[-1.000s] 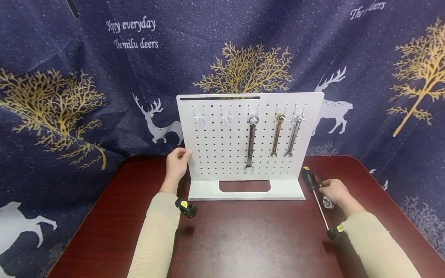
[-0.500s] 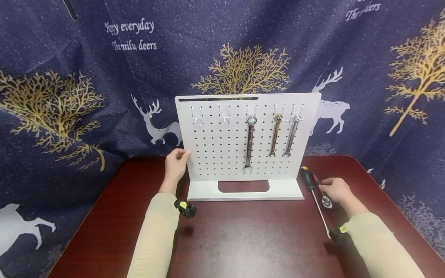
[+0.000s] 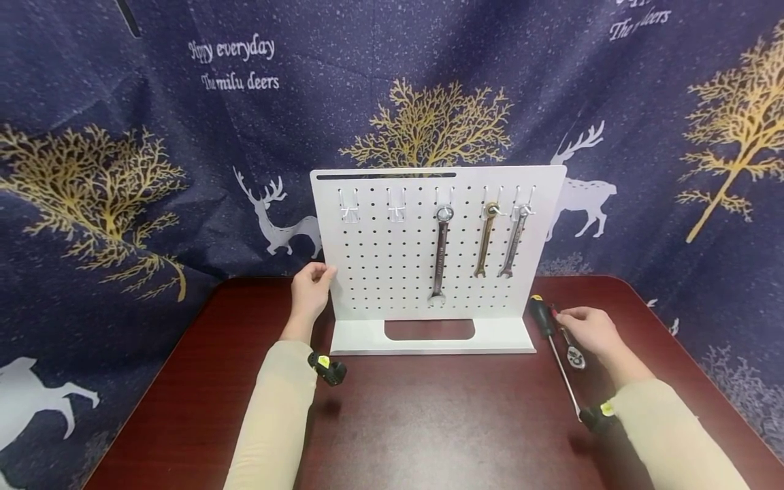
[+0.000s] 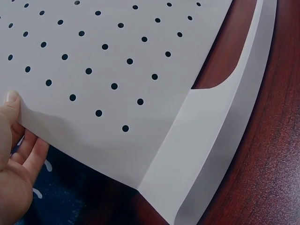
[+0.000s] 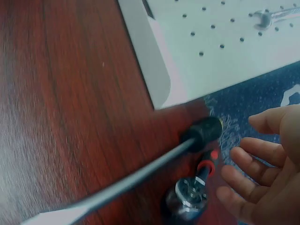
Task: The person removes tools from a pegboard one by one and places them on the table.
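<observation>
At its left edge, the white pegboard is pinched between the thumb and fingers of my left hand; the left wrist view shows the thumb on the front face. My right hand is over the table right of the board, fingers loosely bent and apart in the right wrist view. Beside those fingers lies a ratchet wrench with a round metal head and a black-and-red handle. A long screwdriver with a black, yellow-ended handle lies just left of it.
Three combination wrenches hang on the board: a large dark one, a brass-coloured one and a silver one. Two clear hooks at upper left hold nothing. A patterned blue curtain stands behind the dark red table.
My right hand has shifted slightly up from the ratchet wrench's shaft toward its handle end, so more of the shaft shows. The left hand keeps its place on the board.
</observation>
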Demonstrator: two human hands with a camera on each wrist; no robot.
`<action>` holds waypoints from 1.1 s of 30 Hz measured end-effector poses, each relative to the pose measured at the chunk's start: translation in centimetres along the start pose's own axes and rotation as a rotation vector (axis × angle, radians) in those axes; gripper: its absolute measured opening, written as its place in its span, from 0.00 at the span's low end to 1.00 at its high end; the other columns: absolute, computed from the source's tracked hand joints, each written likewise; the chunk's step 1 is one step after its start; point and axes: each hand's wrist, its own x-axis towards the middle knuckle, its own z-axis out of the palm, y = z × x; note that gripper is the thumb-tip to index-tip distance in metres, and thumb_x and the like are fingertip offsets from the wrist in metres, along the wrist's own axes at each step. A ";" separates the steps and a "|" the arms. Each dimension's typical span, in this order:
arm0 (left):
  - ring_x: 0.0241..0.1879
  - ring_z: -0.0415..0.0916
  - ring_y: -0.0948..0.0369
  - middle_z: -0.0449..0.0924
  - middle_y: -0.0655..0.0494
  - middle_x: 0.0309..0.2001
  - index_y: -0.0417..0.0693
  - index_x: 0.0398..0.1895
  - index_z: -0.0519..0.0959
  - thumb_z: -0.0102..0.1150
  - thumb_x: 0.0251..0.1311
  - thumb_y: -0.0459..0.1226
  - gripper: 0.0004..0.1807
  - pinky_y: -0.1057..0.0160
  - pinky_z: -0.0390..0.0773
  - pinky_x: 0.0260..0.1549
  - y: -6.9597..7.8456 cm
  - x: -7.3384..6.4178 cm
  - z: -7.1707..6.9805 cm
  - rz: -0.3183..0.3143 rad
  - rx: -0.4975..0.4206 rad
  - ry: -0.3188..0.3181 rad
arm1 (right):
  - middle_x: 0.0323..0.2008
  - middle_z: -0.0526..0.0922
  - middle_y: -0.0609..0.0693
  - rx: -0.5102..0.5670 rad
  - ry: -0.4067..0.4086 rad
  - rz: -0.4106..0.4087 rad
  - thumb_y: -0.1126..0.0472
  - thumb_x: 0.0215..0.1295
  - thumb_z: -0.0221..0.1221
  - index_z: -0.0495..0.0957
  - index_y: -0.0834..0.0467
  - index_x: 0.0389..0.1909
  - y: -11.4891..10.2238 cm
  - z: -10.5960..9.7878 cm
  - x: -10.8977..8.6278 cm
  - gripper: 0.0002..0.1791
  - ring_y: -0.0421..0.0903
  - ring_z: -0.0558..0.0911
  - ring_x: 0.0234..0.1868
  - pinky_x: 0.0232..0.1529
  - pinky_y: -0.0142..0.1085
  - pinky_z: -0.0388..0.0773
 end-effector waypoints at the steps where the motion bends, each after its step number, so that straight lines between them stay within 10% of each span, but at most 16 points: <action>1: 0.47 0.75 0.50 0.79 0.41 0.46 0.37 0.44 0.76 0.58 0.63 0.43 0.17 0.54 0.76 0.48 0.0 0.0 0.0 -0.001 0.003 -0.001 | 0.44 0.81 0.69 0.008 0.009 -0.004 0.54 0.68 0.52 0.76 0.73 0.49 -0.2 0.0 0.0 0.24 0.52 0.78 0.39 0.35 0.33 0.71; 19: 0.45 0.75 0.51 0.80 0.41 0.44 0.38 0.44 0.76 0.58 0.63 0.43 0.16 0.55 0.76 0.46 0.0 0.0 0.0 0.000 0.002 0.008 | 0.55 0.75 0.68 0.253 -0.025 -0.021 0.49 0.71 0.48 0.69 0.68 0.60 -5.1 1.7 -0.7 0.28 0.56 0.78 0.51 0.47 0.43 0.80; 26: 0.44 0.75 0.51 0.80 0.42 0.44 0.38 0.43 0.76 0.58 0.63 0.43 0.16 0.57 0.75 0.45 0.0 0.0 0.0 -0.009 0.005 0.009 | 0.55 0.75 0.68 0.331 -0.048 -0.031 0.46 0.69 0.51 0.70 0.67 0.59 -6.8 2.6 -0.7 0.30 0.32 0.79 0.39 0.45 0.36 0.80; 33: 0.44 0.74 0.52 0.79 0.42 0.44 0.39 0.44 0.76 0.58 0.63 0.44 0.16 0.56 0.75 0.45 0.0 -0.1 0.0 -0.016 0.005 0.005 | 0.55 0.76 0.66 0.390 -0.040 -0.092 0.49 0.69 0.53 0.72 0.67 0.57 -7.8 4.2 -0.1 0.27 0.28 0.78 0.38 0.41 0.32 0.81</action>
